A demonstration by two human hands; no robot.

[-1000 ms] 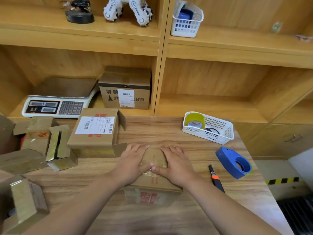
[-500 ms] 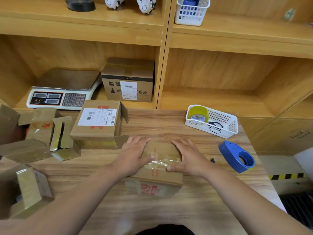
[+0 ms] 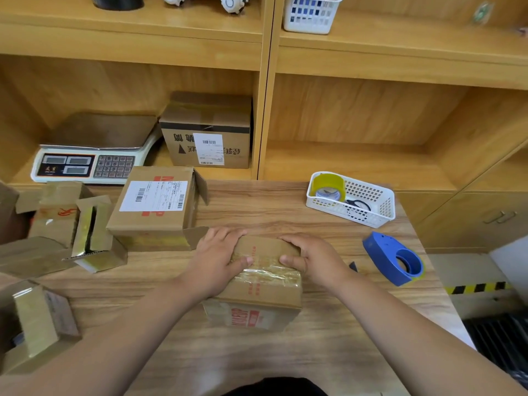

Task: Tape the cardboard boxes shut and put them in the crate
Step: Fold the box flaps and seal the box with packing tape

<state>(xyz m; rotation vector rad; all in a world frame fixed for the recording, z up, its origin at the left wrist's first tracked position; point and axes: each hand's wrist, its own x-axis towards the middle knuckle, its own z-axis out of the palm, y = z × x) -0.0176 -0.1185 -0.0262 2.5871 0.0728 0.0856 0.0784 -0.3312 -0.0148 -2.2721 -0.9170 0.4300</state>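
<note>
Box point(image 3: 258, 294) — red print, crinkly tape point(image 3: 267, 274) atop — in grip of L hand point(image 3: 217, 258), R hand point(image 3: 317, 261).

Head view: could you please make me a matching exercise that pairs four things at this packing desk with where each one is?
Things
1. yellow tape roll
2. blue tape dispenser
3. weighing scale
4. small taped box

Places
a. held between the left hand and right hand
b. in the white basket
c. on the shelf
d. lying on the table, right side

Pairs: 1-b, 2-d, 3-c, 4-a
</note>
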